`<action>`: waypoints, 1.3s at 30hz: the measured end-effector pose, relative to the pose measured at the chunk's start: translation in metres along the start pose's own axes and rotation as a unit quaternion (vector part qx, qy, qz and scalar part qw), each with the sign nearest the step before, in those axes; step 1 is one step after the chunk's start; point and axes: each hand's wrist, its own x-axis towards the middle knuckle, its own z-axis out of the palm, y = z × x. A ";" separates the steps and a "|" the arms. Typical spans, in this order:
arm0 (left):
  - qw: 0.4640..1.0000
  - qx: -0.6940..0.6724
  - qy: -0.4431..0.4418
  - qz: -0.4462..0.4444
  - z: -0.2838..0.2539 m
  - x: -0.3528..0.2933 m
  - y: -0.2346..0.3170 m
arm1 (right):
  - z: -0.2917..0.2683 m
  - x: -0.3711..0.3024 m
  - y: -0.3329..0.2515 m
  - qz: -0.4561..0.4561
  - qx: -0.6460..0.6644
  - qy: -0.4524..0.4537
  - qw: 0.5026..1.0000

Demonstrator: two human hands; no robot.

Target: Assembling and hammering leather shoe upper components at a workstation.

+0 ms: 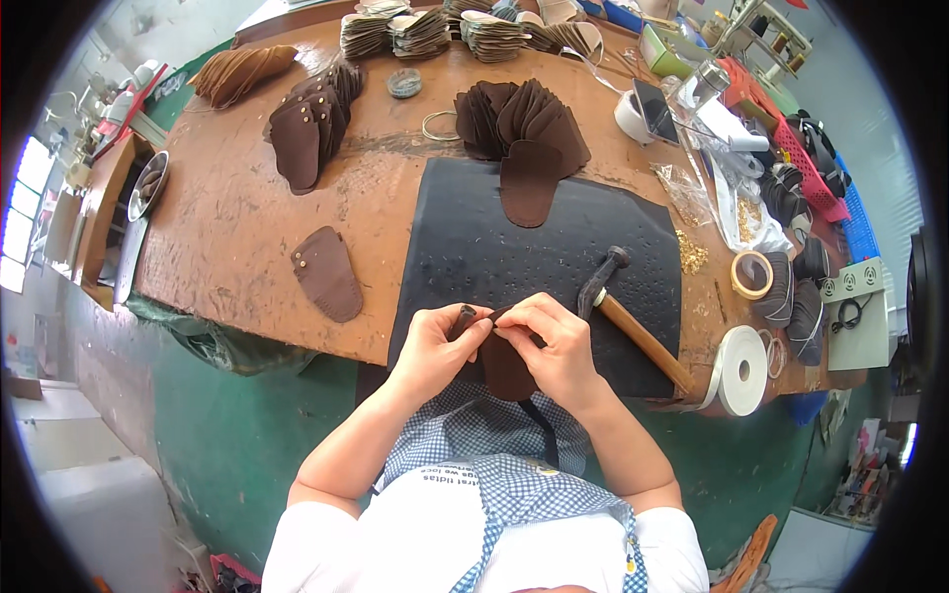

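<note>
At the near edge of the black mat point(534, 262), my left hand point(427, 348) is closed around a short dark rod-shaped tool point(463, 318), its fingertips meeting those of my right hand. My right hand point(556, 348) pinches the upper edge of a dark brown leather piece point(508, 374), which hangs down between the hands. Whatever lies right at the fingertips is too small to make out. A hammer point(633, 334) with a wooden handle rests on the mat, just right of my right hand. To the left, a single brown leather piece point(328, 277) with two brass-coloured studs lies on the table.
Fanned leather pieces point(519, 119) overlap the mat's far edge; a studded stack point(306, 128) lies farther left. Gold-coloured studs point(690, 253), masking tape point(751, 275) and a white tape roll point(741, 371) sit on the right. A phone point(654, 111) stands at the back right.
</note>
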 end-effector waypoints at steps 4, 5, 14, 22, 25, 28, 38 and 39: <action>0.998 0.058 -0.005 0.011 -0.001 0.001 0.004 | -0.001 0.001 0.003 0.010 0.005 0.004 1.000; 0.998 0.062 -0.011 0.020 -0.002 0.001 0.003 | -0.001 0.001 0.004 0.020 -0.004 0.001 1.000; 0.973 0.217 -0.060 0.055 -0.001 0.001 0.017 | -0.015 0.004 0.008 -0.034 -0.036 -0.053 0.997; 0.992 0.112 -0.063 -0.004 0.001 0.004 0.016 | -0.024 0.003 0.002 0.051 0.048 -0.096 0.993; 0.992 0.102 -0.077 -0.003 0.002 0.004 0.013 | -0.030 0.005 -0.002 0.089 0.089 -0.121 0.985; 0.987 0.130 -0.099 0.006 0.003 0.001 0.018 | -0.035 0.003 -0.002 0.127 0.135 -0.157 0.970; 0.995 -0.054 -0.024 -0.078 0.011 0.001 0.003 | -0.031 0.007 0.002 0.287 0.220 -0.093 0.928; 0.993 -0.079 -0.028 -0.085 0.011 0.002 0.004 | -0.033 0.008 0.002 0.294 0.234 -0.094 0.922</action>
